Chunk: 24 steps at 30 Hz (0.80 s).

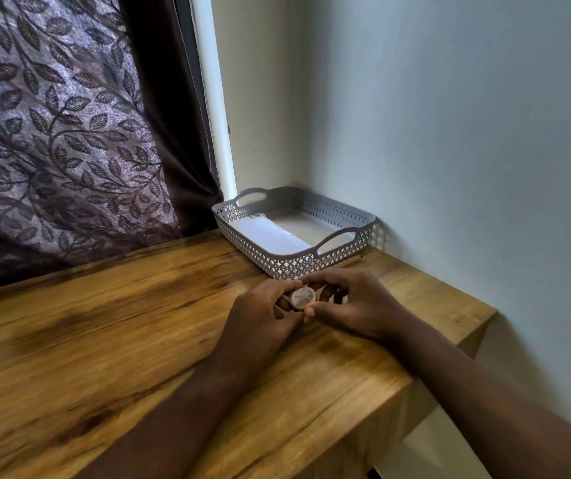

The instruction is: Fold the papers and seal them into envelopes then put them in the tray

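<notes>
A grey perforated tray (342,252) with two handles stands in the far right corner of the wooden table. A white envelope (263,233) lies flat inside it, against the left wall. Just in front of the tray, my left hand (263,316) and my right hand (353,305) meet over the table. Between their fingertips they pinch a small round roll of clear tape (303,298). No loose paper or other envelope shows on the table.
The wooden table (139,340) ends at its right edge close to the pale wall (450,133). A dark leaf-patterned curtain (59,133) hangs behind the table's left side, next to a white window frame (215,98).
</notes>
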{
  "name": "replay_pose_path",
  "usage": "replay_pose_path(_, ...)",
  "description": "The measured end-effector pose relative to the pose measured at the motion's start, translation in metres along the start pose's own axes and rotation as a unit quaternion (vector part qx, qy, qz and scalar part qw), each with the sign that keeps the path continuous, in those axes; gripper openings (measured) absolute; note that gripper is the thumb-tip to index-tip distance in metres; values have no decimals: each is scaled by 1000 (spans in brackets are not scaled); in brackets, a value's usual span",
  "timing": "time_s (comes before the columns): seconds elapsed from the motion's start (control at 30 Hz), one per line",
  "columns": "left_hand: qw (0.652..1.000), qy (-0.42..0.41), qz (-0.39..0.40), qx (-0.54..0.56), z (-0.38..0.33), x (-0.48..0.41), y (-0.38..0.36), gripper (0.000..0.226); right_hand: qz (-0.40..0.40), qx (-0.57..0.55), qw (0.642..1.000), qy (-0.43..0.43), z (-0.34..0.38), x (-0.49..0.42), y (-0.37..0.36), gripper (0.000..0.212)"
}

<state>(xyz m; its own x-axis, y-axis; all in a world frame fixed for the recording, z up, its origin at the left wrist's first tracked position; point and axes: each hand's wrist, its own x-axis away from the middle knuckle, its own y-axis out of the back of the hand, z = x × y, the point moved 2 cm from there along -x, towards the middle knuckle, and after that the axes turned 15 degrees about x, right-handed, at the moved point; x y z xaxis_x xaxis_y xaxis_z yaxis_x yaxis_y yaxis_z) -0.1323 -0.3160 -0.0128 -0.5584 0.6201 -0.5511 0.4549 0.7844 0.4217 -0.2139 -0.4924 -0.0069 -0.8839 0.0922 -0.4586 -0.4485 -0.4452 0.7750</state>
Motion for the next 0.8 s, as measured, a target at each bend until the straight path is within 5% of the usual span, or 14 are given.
replay_pose_path(0.2, 999, 28, -7, 35, 3, 1, -2, 61, 14, 19, 1000, -4, -11, -5, -5, 43)
replay_pose_path(0.3, 999, 31, -11, 35, 7, -1, -5, 67, -59, 66, 991, -102, -21, -8, -6, 34)
replay_pose_path(0.47, 1000, 17, -18, -19, 7, -1, -1, 47, -161, 261, 898, -316, -49, -10, -1, 38)
replay_pose_path(0.8, 995, -21, -2, -97, 3, 4, 2, 21, -121, 326, 876, -334, -47, -18, -5, 46)
